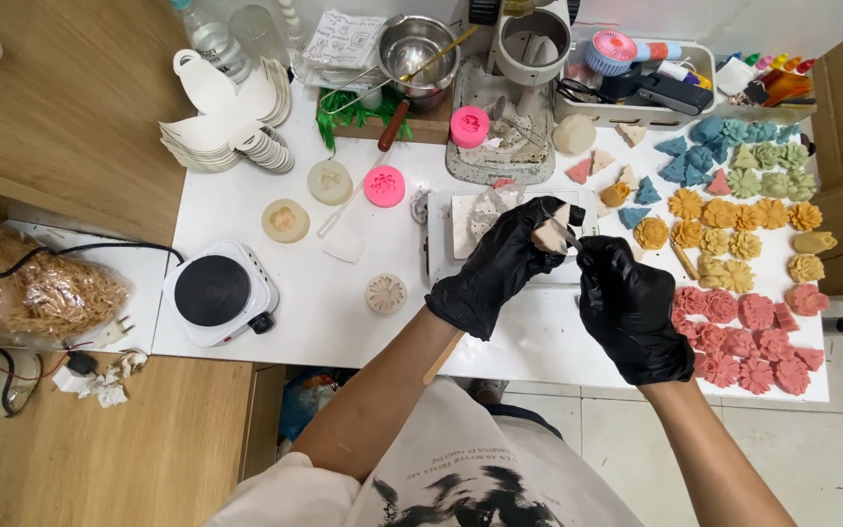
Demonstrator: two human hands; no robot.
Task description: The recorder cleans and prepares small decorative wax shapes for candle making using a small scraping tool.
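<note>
The left hand (500,268), in a black glove, holds a small pale cast piece (548,235) above the white desk (246,205); its fingers (539,217) are curled closed around the piece, which shows only as a blunt cream wedge poking out toward the right. The right hand (631,307), gloved the same, sits just beside it and slightly lower; its fingers are pinched shut on a thin metal blade (571,234) whose long axis runs up and to the left, the tip touching or nearly touching the piece's exposed edge; which of the two I cannot tell. So the piece lies up-left of the right fingers, and the left hand is the one that has it.

The piece looks matte and chalky, like soap or plaster; behind the hands lies a pale tray (461,226), partly hidden. To the right the desk carries rows of moulded flowers: yellow flowers (724,229), ridged and petalled; pink flowers (748,342) nearer the front edge; teal and green ones (743,156) farther back. Left of the hands stand a small hotplate (215,291) with a dark smooth disc, a pink silicone mould (384,185), and a steel pot (414,54).
</note>
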